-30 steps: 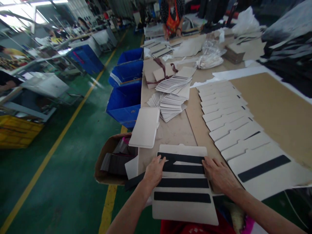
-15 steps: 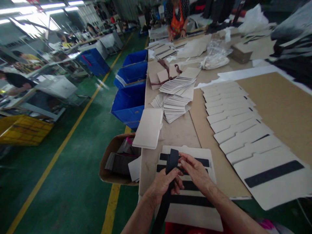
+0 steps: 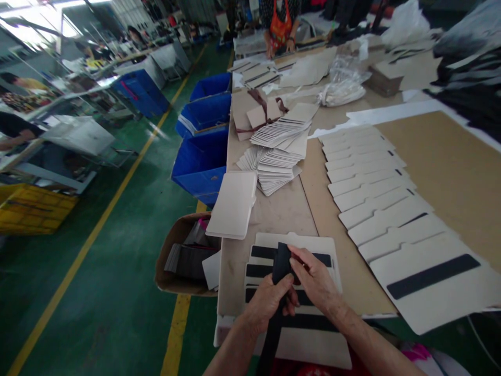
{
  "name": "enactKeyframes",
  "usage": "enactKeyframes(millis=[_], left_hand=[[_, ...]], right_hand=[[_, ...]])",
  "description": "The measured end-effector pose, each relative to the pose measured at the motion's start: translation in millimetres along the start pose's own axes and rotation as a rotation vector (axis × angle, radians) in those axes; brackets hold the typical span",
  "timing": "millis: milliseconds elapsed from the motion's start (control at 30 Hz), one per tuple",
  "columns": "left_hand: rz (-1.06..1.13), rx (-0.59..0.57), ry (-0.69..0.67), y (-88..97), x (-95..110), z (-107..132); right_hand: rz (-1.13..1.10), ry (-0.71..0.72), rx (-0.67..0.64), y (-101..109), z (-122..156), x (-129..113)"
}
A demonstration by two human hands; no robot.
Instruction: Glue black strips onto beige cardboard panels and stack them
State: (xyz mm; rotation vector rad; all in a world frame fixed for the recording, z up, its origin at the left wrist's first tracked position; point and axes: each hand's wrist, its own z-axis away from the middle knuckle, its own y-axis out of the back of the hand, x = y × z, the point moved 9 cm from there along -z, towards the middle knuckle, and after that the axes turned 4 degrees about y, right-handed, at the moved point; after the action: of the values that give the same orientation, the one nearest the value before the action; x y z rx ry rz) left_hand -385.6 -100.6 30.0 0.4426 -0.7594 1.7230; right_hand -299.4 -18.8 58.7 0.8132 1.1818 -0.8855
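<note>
My left hand (image 3: pixel 270 300) is closed around a long black strap (image 3: pixel 270 334), which hangs down toward my body. The strap's upper end stands up above my left thumb, and the fingertips of my right hand (image 3: pixel 313 274) pinch its edge there. Beneath both hands lie overlapping pale boards (image 3: pixel 291 241) with dark bands across them, close to the table's near edge. To their right, a fanned row of similar boards (image 3: pixel 391 222) stretches away; the nearest has a black strip (image 3: pixel 433 277) across it.
A small stack of plain boards (image 3: pixel 230 203) overhangs the table's left edge, above an open carton (image 3: pixel 166 277). Fanned card piles (image 3: pixel 277 169) lie beyond. Blue bins (image 3: pixel 199 167) line the table's left side. A co-worker in an orange apron (image 3: pixel 279 28) stands at the far end.
The strap's upper end has turned slightly and shows a broader face, with my right fingers at its edge. The whole view has shifted a little; the boards lie as before.
</note>
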Motion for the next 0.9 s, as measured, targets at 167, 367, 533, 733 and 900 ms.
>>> enactKeyframes(millis=[167, 367, 533, 733, 900], left_hand=[[0.02, 0.005, 0.022, -0.4, -4.3, -7.1], [0.204, 0.037, 0.041, 9.8, -4.5, -12.7], [0.224, 0.073, 0.068, 10.1, -3.9, -13.1], [0.188, 0.135, 0.025, 8.8, 0.9, -10.4], [0.149, 0.186, 0.048, 16.9, -5.3, -3.5]], right_hand=[[-0.102, -0.058, 0.07, 8.9, -2.0, 3.1], [-0.388, -0.136, 0.277, 23.7, -3.7, 21.5], [-0.697, -0.339, 0.155, -3.5, 5.5, 38.1], [-0.775, -0.417, -0.027, -35.6, 18.7, 41.2], [-0.762, -0.37, 0.223, -12.1, 6.8, 52.7]])
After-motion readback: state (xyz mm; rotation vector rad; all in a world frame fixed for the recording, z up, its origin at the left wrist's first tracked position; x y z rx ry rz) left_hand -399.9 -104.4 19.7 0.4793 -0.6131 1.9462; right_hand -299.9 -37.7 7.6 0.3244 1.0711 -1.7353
